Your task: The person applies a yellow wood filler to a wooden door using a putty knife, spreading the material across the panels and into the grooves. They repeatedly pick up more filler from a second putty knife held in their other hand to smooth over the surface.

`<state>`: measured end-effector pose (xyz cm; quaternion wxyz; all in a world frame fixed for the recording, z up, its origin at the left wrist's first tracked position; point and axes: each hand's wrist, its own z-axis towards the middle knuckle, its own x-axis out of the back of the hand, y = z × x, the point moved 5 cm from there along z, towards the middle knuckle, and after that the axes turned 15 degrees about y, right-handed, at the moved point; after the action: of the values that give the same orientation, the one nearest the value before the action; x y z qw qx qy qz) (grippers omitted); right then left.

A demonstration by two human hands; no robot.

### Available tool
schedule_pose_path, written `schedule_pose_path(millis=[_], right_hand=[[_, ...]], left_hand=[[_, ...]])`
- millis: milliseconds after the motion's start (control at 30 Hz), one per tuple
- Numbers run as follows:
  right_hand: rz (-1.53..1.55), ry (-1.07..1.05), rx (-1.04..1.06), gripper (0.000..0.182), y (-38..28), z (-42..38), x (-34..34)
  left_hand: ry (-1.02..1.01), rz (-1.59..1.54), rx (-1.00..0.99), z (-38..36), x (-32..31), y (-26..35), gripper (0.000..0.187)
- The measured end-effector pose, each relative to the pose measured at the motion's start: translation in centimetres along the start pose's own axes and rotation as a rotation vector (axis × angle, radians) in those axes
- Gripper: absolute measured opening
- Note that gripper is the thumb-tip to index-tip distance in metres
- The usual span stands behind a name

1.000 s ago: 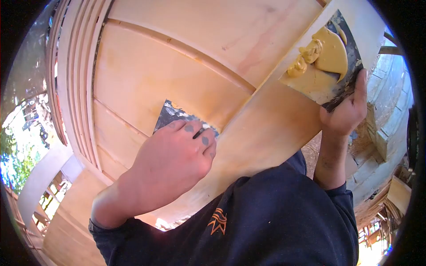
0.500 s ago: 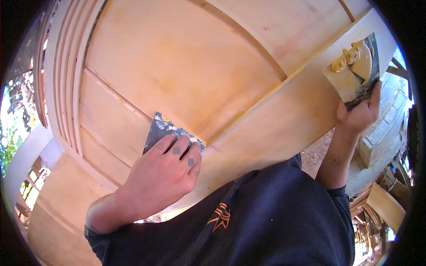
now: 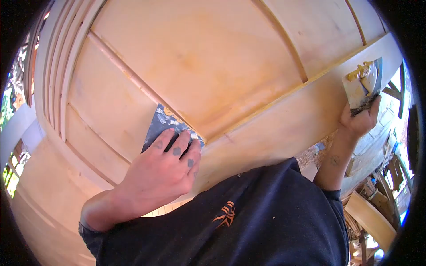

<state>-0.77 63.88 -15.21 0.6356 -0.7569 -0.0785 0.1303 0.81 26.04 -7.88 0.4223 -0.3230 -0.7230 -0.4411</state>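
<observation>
My left hand (image 3: 162, 166) is closed on a dark flat putty spreader (image 3: 155, 128), with its fingers pressed on the blade's face. The spreader's edge, smeared with tan putty and pale flecks, lies along a narrow raised strip (image 3: 133, 80) on a large peach-coloured panel (image 3: 199, 57). One blade corner reaches where the strip meets a long ledge (image 3: 266, 104). At the right, my right hand (image 3: 359, 119) grips a second flat plate (image 3: 355, 92) from below, thumb on its near edge. A thick mound of tan putty (image 3: 369, 80) sits on that plate.
Several parallel curved ridges (image 3: 66, 66) run down the panel's left side. Another strip (image 3: 284, 40) crosses its upper right. Wooden pieces and a curved board (image 3: 370, 217) lie at the lower right. My dark shirt (image 3: 248, 213) fills the bottom.
The view has shifted, so more of the strip beside the spreader shows. My right hand and its putty-laden plate appear lower. The spreader stays near the same corner, tilted slightly more steeply.
</observation>
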Motion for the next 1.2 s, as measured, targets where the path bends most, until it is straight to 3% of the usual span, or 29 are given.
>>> schedule_pose_path(millis=[200,300,400,500,600,633,700,767,800,1200], right_hand=[[0.009,-0.026,-0.008,0.044,0.1,1.1,0.5],[-0.001,-0.030,-0.001,0.041,-0.2,1.5,0.8],[-0.091,-0.047,0.113,0.039,-0.6,1.3,0.9],[-0.046,-0.124,0.120,0.038,-0.6,2.8,2.2],[0.215,-0.381,-0.121,0.033,-0.6,5.2,3.7],[0.270,-0.476,-0.188,0.032,-0.7,5.8,3.9],[-0.136,-0.227,0.201,0.031,-1.5,3.7,2.9],[0.333,-0.500,-0.311,0.033,-1.2,2.0,1.5],[0.281,-0.425,-0.214,0.034,-1.2,2.5,2.0],[0.349,-0.442,-0.284,0.037,-1.2,0.7,1.1]], left_hand=[[0.050,-0.034,0.055,-0.3,0.4,-0.5,0.029],[0.311,-0.135,0.192,-0.8,3.8,-2.2,0.029],[0.725,-0.273,0.387,-3.6,4.6,-5.2,0.034],[1.049,-0.550,0.981,-7.7,2.6,-5.9,0.036],[1.430,-1.239,1.196,-11.6,-2.0,-6.4,0.038],[1.456,-1.321,1.251,-12.6,-3.3,-6.3,0.042],[1.501,-1.526,1.333,-13.6,-5.8,-6.1,0.050],[1.428,-1.610,1.410,-13.5,-7.4,-5.8,0.055],[1.410,-1.638,1.415,-13.5,-7.9,-5.7,0.055],[1.371,-1.809,1.263,-10.6,-7.7,-6.3,0.051]])
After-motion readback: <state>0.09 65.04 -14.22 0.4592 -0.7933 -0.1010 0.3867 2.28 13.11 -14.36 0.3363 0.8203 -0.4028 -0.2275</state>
